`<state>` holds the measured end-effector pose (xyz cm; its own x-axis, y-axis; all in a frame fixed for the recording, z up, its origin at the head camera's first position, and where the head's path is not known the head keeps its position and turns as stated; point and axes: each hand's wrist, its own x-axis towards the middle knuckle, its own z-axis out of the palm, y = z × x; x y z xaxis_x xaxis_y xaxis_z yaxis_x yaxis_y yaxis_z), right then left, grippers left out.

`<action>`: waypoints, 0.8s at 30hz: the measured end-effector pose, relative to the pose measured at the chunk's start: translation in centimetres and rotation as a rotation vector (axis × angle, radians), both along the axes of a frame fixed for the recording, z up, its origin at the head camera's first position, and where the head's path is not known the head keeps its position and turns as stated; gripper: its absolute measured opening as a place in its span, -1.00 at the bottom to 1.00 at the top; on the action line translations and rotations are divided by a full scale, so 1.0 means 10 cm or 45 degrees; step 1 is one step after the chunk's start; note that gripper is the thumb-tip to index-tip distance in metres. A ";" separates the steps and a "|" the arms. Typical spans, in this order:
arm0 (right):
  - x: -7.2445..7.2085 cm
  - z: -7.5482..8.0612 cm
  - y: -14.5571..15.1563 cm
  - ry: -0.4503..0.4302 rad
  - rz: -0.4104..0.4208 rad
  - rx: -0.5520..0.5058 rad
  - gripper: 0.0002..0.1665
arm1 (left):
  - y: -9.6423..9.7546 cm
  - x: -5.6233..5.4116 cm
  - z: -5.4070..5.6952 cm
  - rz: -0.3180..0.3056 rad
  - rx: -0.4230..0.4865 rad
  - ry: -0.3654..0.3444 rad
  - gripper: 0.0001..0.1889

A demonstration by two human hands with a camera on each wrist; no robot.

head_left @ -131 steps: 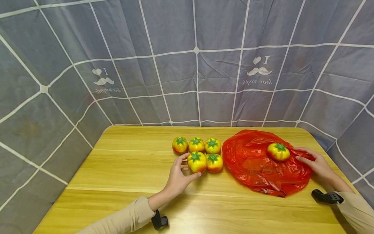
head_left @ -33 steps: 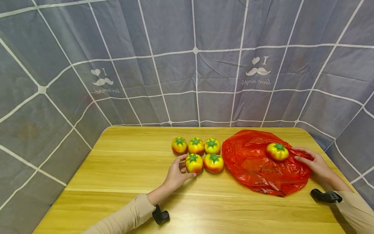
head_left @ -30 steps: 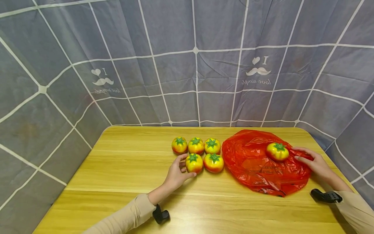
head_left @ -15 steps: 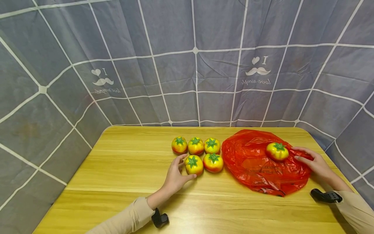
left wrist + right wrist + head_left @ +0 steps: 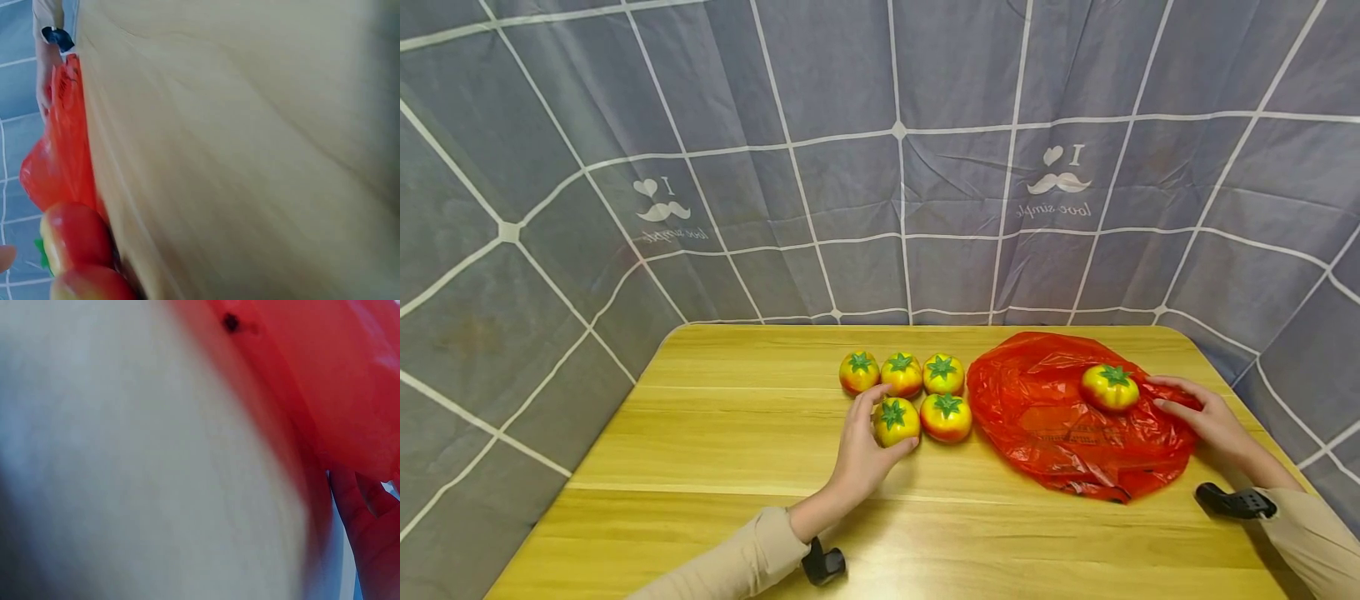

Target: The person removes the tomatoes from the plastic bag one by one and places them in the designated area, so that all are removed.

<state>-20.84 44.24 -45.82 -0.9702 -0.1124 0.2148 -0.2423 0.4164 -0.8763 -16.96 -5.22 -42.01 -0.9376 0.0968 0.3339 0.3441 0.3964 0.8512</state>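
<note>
In the head view my left hand (image 5: pixel 859 450) curves loosely around the front-left yellow-red tomato (image 5: pixel 897 422), which has a green star-shaped top. Its fingers reach past the far side and the thumb tip lies near the front. One fingertip (image 5: pixel 6 257) shows apart from the tomatoes in the left wrist view. A second front-row tomato (image 5: pixel 946 417) sits just to the right. My right hand (image 5: pixel 1213 425) rests at the right edge of a crumpled red plastic bag (image 5: pixel 1045 450), fingers extended. Beside its fingertips, a single tomato (image 5: pixel 1109 387) lies on the bag. Bag film partly hides the fingers (image 5: pixel 375 550).
Three more tomatoes stand in a back row: left (image 5: pixel 859 372), middle (image 5: pixel 902 374) and right (image 5: pixel 943 374). The wooden table (image 5: pixel 737 433) extends left and forward of them. A grey checked curtain (image 5: pixel 850 192) closes off the back and sides.
Earlier my left hand held the front-left tomato against its neighbour; that tomato now sits slightly left, with a gap. Lately the hand has shifted right and spread around it. My right hand stays put.
</note>
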 end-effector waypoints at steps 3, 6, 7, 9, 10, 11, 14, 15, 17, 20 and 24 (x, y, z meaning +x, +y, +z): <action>0.00 -0.01 0.01 0.011 0.000 0.009 -0.49 | 0.07 0.01 0.03 -0.029 0.027 0.001 -0.26; 0.00 -0.01 0.00 0.008 0.002 0.005 -0.50 | 0.15 0.00 0.05 -0.052 0.049 -0.002 -0.27; 0.00 -0.01 0.00 0.005 0.004 0.004 -0.50 | 0.19 0.00 0.06 -0.057 0.053 -0.005 -0.27; 0.00 0.00 -0.01 -0.006 0.004 0.002 -0.52 | 0.25 0.00 0.07 -0.073 0.064 -0.009 -0.27; 0.00 0.00 -0.01 -0.011 0.005 0.003 -0.52 | 0.29 0.00 0.08 -0.081 0.066 -0.008 -0.28; 0.00 0.01 -0.01 -0.015 0.002 0.008 -0.54 | 0.33 0.00 0.10 -0.089 0.071 -0.013 -0.27; 0.01 0.02 -0.02 -0.020 -0.003 0.024 -0.56 | 0.43 0.01 0.14 -0.123 0.088 -0.019 -0.27; 0.01 0.03 -0.03 -0.019 -0.010 0.033 -0.57 | 0.47 0.00 0.16 -0.132 0.091 -0.018 -0.27; 0.01 0.03 -0.03 -0.016 -0.015 0.044 -0.58 | 0.54 0.00 0.18 -0.156 0.102 -0.025 -0.27; 0.02 0.04 -0.03 -0.010 -0.038 0.073 -0.60 | 0.65 0.00 0.21 -0.176 0.100 -0.040 -0.27; 0.02 0.04 -0.03 0.011 -0.058 0.107 -0.61 | 0.78 0.00 0.24 -0.187 0.070 -0.058 -0.27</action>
